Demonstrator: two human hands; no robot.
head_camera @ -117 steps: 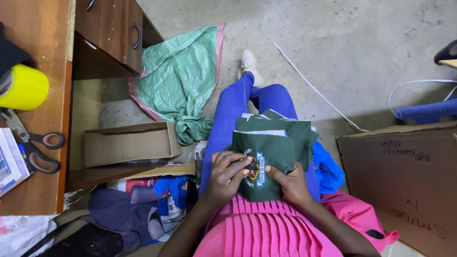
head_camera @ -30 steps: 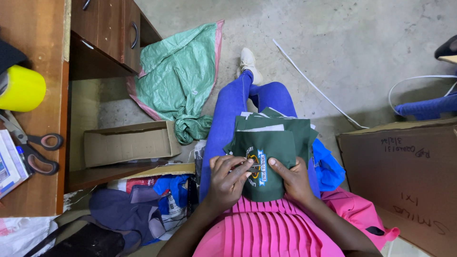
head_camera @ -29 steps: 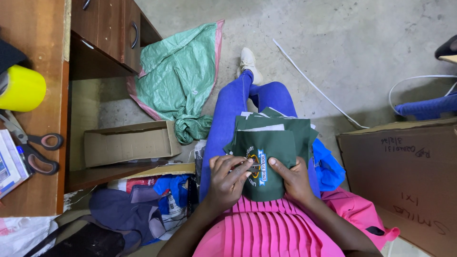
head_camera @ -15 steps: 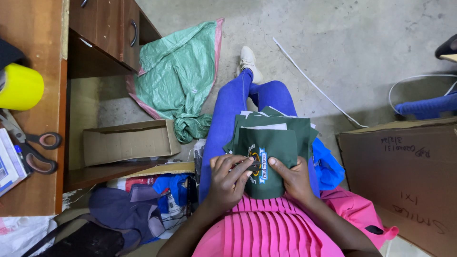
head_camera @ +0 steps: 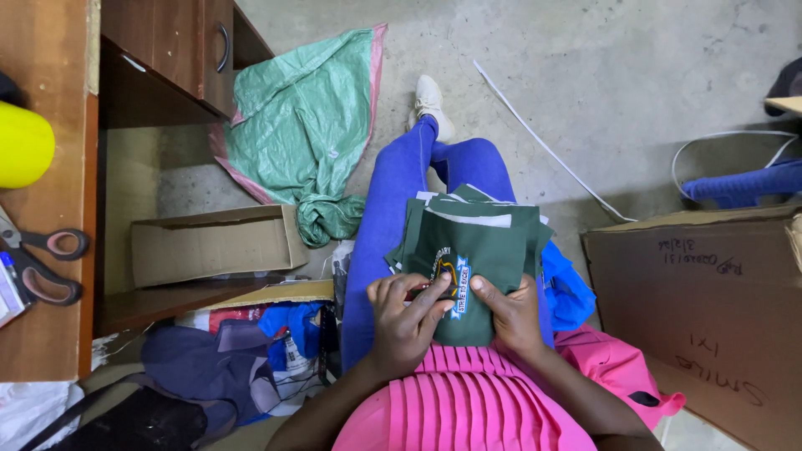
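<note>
A stack of dark green fabric pieces (head_camera: 480,242) lies on my lap, over my blue trousers. The top piece carries an embroidered badge (head_camera: 452,282) near its lower middle. My left hand (head_camera: 403,321) pinches the fabric at the badge's left edge, fingers curled onto it. My right hand (head_camera: 510,313) holds the same piece from the right, thumb pressed beside the badge. White lining shows at the top of the stack.
A wooden desk (head_camera: 50,250) at left bears scissors (head_camera: 38,263) and a yellow roll (head_camera: 23,144). Under it sit an open cardboard box (head_camera: 209,244) and mixed bags. A green woven sack (head_camera: 309,134) lies on the concrete floor; a big carton (head_camera: 710,309) stands at right.
My hands have shifted slightly on the green piece, the left fingers now working at the badge. The stack stays on my lap.
</note>
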